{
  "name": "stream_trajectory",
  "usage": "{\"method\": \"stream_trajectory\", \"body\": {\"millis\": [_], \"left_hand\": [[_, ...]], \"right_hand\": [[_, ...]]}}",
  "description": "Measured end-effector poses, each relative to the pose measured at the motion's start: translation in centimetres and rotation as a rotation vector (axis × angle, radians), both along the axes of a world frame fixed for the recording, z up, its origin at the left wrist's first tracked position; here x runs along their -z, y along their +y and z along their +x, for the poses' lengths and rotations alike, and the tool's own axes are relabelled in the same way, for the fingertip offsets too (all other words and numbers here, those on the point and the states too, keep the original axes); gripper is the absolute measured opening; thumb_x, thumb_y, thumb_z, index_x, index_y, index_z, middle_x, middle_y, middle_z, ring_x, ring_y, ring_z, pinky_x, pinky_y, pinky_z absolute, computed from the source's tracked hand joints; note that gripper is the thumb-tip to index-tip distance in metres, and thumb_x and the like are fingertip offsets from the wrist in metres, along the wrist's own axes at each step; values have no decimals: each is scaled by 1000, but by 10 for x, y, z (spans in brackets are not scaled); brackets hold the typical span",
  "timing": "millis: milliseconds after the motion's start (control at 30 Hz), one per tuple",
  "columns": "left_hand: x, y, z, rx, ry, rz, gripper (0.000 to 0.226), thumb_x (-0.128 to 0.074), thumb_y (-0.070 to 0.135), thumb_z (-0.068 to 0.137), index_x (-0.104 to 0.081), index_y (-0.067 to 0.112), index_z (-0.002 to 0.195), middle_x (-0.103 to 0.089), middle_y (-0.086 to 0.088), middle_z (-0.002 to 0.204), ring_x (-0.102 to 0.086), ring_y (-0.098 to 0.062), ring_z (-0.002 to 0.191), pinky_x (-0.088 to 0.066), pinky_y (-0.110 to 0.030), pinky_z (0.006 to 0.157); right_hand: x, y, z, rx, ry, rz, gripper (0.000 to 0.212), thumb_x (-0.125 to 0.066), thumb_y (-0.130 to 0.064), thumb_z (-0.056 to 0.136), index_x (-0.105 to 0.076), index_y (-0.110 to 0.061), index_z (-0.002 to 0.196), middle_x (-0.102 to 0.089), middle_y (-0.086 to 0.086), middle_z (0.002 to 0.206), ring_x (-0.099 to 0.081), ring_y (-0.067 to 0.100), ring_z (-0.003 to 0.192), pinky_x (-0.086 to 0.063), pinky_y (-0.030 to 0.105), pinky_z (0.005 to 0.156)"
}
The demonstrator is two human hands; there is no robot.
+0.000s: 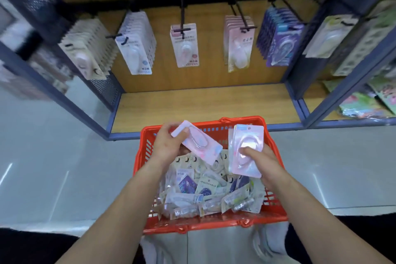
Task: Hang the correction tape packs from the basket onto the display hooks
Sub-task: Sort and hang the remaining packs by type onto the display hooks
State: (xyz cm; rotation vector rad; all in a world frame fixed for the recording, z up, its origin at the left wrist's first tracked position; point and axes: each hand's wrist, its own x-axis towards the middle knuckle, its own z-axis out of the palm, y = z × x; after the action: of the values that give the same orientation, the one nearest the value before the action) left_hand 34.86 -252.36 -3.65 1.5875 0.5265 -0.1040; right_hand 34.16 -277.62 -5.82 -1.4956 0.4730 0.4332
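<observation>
Left hand: your left hand pinches one pink pack by its upper corner, fingers closed on the card; the pack's long axis slants down to your right, over the basket
Right hand: your right hand clamps a small stack of pink packs, thumb across the blister; long axis near upright, hang-hole end up (toward the hooks)
Turning relation: the pink-pack hook lies up and ahead of your right hand; the right stack is nearer and already aligned; the left pack needs rotating
Remaining stock: loose packs heaped in the basket
Hard to make out: stack count unclear; the left pack's hang hole hidden by your fingers; shelf edges blurred
</observation>
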Motion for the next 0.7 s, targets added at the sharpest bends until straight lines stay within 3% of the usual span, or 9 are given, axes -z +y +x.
{"method": "stream_trajectory", "body": {"millis": [100, 200, 300, 433, 500, 567, 633, 700], "left_hand": [[-23, 6, -14, -26, -44, -73, 28, -60, 8, 101, -59, 21, 126, -67, -13, 108, -70, -19, 71, -59, -29, 57], [-37, 3, -25, -50, -31, -103, 20, -61, 8, 98, -69, 24, 107, -65, -10, 113, -69, -27, 87, -61, -40, 66], [-42, -2, -35, -69, -6, -64, 19, -77, 28, 69, -71, 32, 86, -68, -8, 116, -65, -37, 103, -54, -55, 83], [-43, -7, -46, 6, -7, -81, 30, -86, 38, 56, -63, 29, 72, -67, -6, 91, -61, -28, 92, -42, -47, 81], [-57, -13, -52, 59, -26, -89, 35, -89, 35, 60, -60, 28, 80, -68, -5, 87, -65, -26, 87, -47, -43, 78], [-65, -22, -56, 126, -13, -132, 41, -86, 17, 76, -56, 22, 104, -74, -2, 91, -70, -22, 80, -52, -33, 65], [-69, -29, -56, 204, -7, -151, 44, -77, 3, 87, -56, 21, 121, -77, -1, 104, -74, -19, 83, -55, -30, 58], [-74, -35, -55, 278, -32, -139, 45, -72, -4, 88, -61, 21, 124, -77, -2, 113, -75, -20, 93, -56, -28, 60]], "right_hand": [[-15, 2, -10, -43, -9, 35, 59, -84, -41, 54, -73, -23, 109, -78, 4, 108, -71, 32, 106, -52, 60, 102], [-35, 14, -17, -77, -52, 114, 45, -81, -29, 64, -75, -20, 108, -78, 9, 106, -73, 34, 103, -51, 61, 102], [-52, 25, -18, -45, -77, 179, 29, -76, -15, 83, -73, -14, 112, -77, 16, 110, -72, 39, 105, -51, 61, 101], [-71, 28, -13, 8, -157, 206, 21, -68, -7, 92, -74, -17, 110, -77, 15, 111, -73, 38, 105, -53, 58, 101], [-78, 27, -11, -10, -197, 221, 25, -67, -5, 92, -76, -22, 108, -77, 11, 112, -73, 36, 107, -53, 57, 102], [-84, 24, -9, -32, -218, 207, 27, -68, -5, 92, -74, -22, 111, -77, 10, 113, -72, 34, 108, -52, 58, 103], [-91, 20, -9, -59, -236, 179, 26, -69, -6, 92, -72, -20, 113, -78, 8, 111, -73, 31, 106, -52, 58, 103], [-98, 16, -9, -84, -250, 158, 23, -69, -5, 93, -72, -18, 112, -79, 6, 107, -75, 28, 102, -54, 54, 101]]}}
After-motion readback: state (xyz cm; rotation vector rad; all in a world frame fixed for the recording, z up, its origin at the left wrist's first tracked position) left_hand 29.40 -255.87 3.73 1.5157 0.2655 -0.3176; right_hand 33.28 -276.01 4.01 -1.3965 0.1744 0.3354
